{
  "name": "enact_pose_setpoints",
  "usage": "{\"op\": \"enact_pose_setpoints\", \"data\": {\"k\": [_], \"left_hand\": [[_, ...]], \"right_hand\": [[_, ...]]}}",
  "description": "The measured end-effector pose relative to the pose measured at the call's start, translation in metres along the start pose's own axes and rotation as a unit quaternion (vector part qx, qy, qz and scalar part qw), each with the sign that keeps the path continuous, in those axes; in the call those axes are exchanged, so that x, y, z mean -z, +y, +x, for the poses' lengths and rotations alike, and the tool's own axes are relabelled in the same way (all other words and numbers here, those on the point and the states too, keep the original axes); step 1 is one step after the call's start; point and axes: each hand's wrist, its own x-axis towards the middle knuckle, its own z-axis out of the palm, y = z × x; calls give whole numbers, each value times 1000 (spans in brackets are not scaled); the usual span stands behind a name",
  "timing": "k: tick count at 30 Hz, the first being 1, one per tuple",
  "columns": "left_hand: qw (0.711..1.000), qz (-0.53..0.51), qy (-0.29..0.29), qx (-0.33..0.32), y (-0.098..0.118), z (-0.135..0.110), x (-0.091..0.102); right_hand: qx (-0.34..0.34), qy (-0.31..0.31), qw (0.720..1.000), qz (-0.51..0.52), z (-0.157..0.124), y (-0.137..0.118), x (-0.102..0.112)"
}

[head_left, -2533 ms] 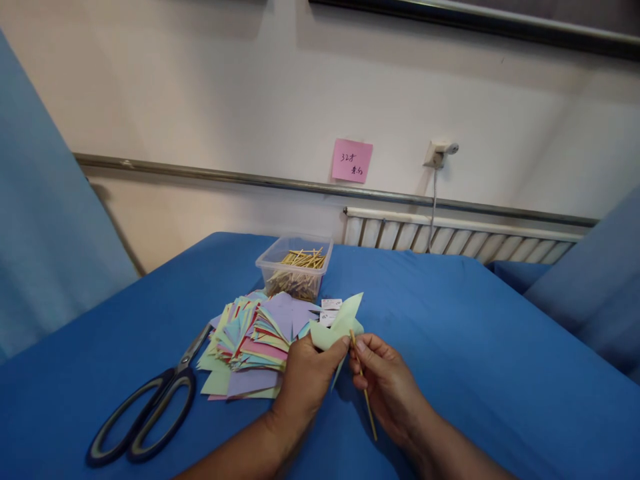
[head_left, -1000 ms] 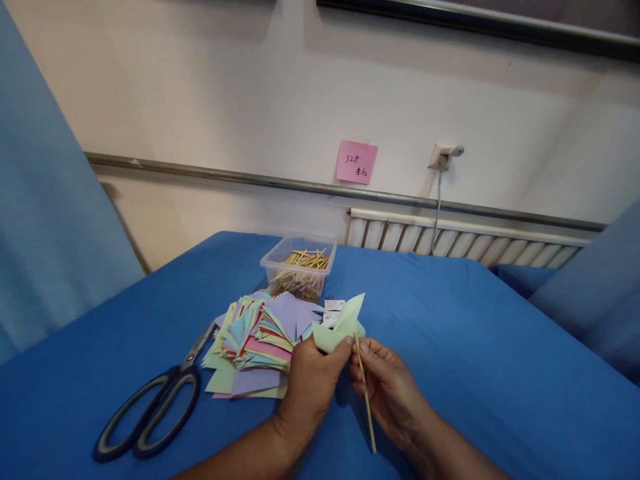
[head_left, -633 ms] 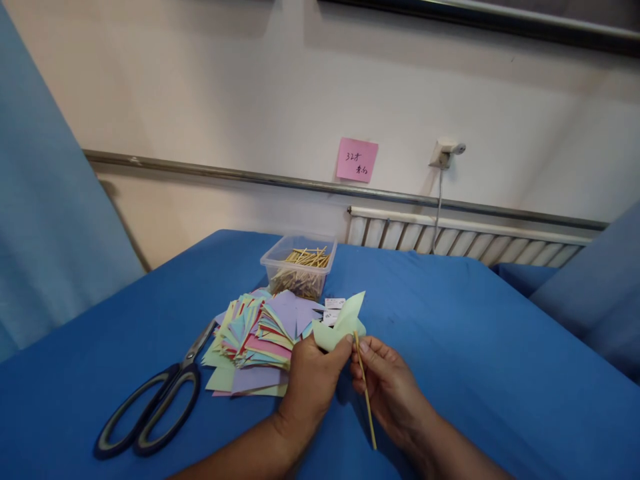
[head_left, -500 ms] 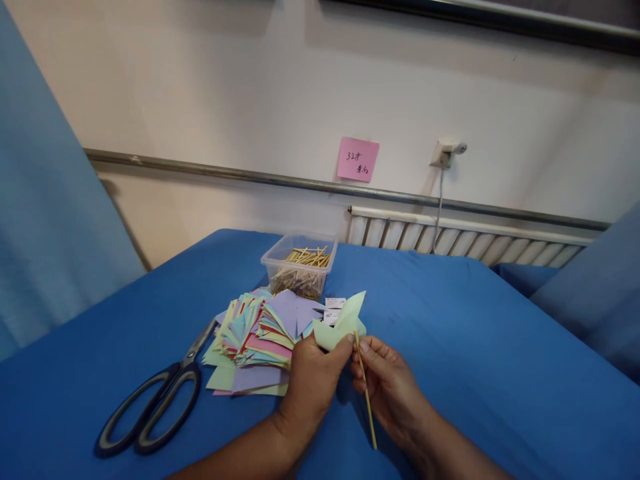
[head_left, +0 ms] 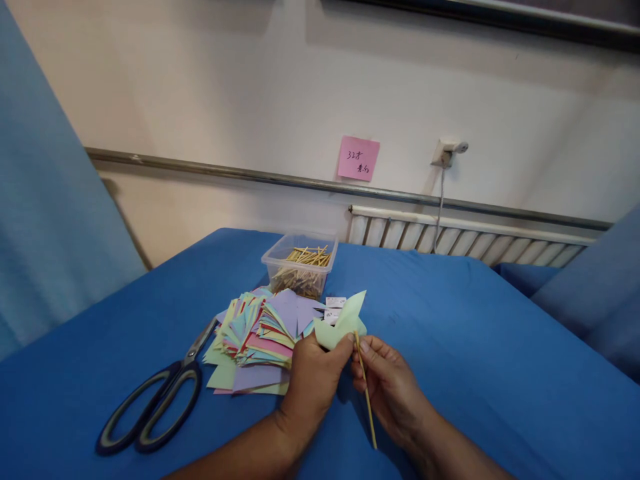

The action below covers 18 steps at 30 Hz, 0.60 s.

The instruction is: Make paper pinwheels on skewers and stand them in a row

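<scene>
A pale green paper pinwheel (head_left: 345,321) with curved blades is pinched in my left hand (head_left: 315,373), its thumb near the pinwheel's middle. My right hand (head_left: 390,387) is closed on a thin wooden stick (head_left: 368,403), which slants down toward me with its upper end beside the paper. Fingers of both hands almost meet at that end. Whether a pin joins stick and paper is hidden by the fingertips. Left of my hands lies a heap of cut paper squares (head_left: 260,340) in purple, green, pink, yellow and blue.
Behind the heap stands a clear plastic box (head_left: 300,267) holding many wooden sticks. Large dark-handled scissors (head_left: 170,393) lie at the left. Small white printed packets (head_left: 334,310) sit behind the pinwheel. A blue cloth (head_left: 465,333) covers the table; a radiator (head_left: 465,243) runs behind.
</scene>
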Motion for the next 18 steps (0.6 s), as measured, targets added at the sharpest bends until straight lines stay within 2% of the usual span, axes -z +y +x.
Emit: {"op": "enact_pose_setpoints", "data": {"k": [18], "left_hand": [[1000,-8,-3,-7,-1,0,0]], "right_hand": [[2,-3,1000,0,0,0,1]]}}
